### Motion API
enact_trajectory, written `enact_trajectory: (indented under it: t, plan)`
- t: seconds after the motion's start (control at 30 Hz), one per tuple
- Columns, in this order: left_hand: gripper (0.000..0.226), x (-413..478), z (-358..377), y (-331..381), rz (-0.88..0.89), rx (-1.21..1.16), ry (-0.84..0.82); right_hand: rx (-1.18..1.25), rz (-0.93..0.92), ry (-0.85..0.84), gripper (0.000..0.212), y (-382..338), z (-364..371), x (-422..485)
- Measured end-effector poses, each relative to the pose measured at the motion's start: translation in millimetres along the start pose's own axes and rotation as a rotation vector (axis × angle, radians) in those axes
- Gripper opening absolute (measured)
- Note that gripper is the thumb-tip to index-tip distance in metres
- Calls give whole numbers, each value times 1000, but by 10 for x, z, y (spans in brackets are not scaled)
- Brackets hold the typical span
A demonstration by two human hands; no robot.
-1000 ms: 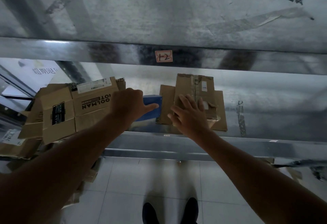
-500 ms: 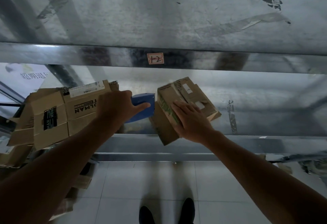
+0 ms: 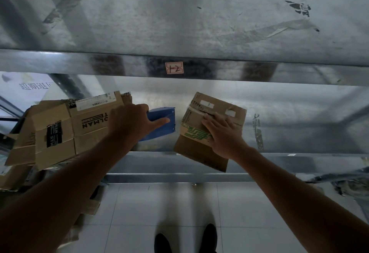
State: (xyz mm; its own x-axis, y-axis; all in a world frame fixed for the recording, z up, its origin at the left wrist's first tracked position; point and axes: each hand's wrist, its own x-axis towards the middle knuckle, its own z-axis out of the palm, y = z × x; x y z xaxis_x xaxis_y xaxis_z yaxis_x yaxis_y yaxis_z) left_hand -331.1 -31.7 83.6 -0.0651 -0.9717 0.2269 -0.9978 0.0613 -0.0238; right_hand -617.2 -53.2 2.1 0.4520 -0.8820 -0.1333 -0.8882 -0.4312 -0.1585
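The box (image 3: 194, 133) is found on the shelf (image 3: 299, 123), near the middle of its front edge, and it is turned at an angle, so that one brown corner hangs out over that edge. A green print is seen on its side, and torn tape and small white stickers on its top. The right hand (image 3: 223, 133) is laid on the top of the box with the fingers (image 3: 211, 121) nearly straight and a little spread; nothing is grasped by them, and the box is only pressed from above. Just beside the box, towards the left end of the shelf, a blue dispenser (image 3: 159, 114) is held above the shelf by the left hand (image 3: 131, 125), which is closed around it, with one finger stretched along its side. The dispenser and the box are apart, with a narrow gap between them. At the left end of the shelf a pile of flattened cartons (image 3: 65, 129) is stacked, partly over the front edge. On the beam above the shelf a small tag (image 3: 174, 67) with "12" is fixed. Below the shelf a tiled floor (image 3: 159, 202) and two dark shoes (image 3: 207, 236) are seen.
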Motion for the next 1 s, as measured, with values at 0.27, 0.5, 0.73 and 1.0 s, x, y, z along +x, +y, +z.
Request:
enact_trajectory:
  t: [0.27,0.5,0.73,1.0]
  plan:
    - [79,-57,39,1,17,-30,25,98,12,-8,47,189,-239,-154]
    - [89,-32,57,43,22,-59,12,92,154,180,76,-165,86,80]
    - [95,-28,75,81,34,-31,-7,49,207,196,85,-215,145,95]
    - [80,-45,124,-60,78,-15,48,84,131,159,82,-171,148,44]
